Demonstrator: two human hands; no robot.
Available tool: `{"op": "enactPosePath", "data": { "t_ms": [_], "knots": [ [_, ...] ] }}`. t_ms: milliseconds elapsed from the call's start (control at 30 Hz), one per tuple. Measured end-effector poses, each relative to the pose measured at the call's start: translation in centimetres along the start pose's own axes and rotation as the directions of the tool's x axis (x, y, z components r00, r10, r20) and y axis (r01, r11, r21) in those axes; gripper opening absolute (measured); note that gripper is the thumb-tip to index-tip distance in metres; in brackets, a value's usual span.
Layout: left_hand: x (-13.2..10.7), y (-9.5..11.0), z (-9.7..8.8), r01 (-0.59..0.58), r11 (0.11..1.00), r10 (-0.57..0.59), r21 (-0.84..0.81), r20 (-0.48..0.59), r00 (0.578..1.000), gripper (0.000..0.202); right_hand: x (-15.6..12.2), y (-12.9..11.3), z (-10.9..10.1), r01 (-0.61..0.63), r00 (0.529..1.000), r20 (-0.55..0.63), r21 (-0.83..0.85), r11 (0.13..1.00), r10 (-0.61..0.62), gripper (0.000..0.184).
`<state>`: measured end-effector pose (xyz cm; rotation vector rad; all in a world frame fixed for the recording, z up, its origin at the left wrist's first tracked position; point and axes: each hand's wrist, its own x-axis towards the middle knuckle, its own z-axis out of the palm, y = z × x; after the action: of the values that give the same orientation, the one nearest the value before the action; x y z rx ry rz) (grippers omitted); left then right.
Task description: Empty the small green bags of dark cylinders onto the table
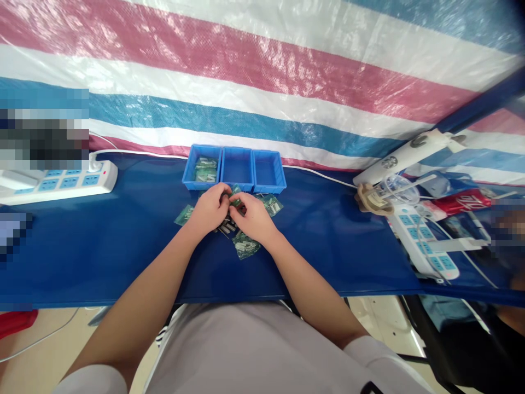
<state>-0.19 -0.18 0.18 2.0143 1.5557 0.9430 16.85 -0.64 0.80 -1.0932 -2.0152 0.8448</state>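
My left hand (pixel 212 206) and my right hand (pixel 253 215) meet above the blue table, fingers closed on a small green-tinted plastic bag (pixel 235 191). Most of that bag is hidden by the fingers. Beneath the hands lie loose small metal pieces (pixel 227 225), dark and silvery. Around them rest similar filled bags: one bag (pixel 246 244) in front of my right hand, another bag (pixel 272 204) to its right, and a third bag (pixel 184 215) left of my left hand. Just behind, the left blue bin (pixel 189 174) contains several such bags.
The middle bin (pixel 237 167) and right bin (pixel 269 171) adjoin the left one. A white power strip (pixel 107 176) lies at the left. On the right are another power strip (pixel 426 241), a clear plastic cup (pixel 400 190) and a red package (pixel 463 202). Striped sheeting (pixel 262 82) hangs behind.
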Motion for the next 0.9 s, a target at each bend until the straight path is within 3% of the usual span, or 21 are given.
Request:
{"op": "enactPosePath", "data": {
  "t_ms": [900],
  "knots": [
    [0.01,0.09,-0.09,0.0,1.0,0.0,0.013,0.012,1.0,0.02,0.01,-0.08,0.02,-0.013,1.0,-0.005,-0.004,1.0,0.013,0.015]
  ]
}}
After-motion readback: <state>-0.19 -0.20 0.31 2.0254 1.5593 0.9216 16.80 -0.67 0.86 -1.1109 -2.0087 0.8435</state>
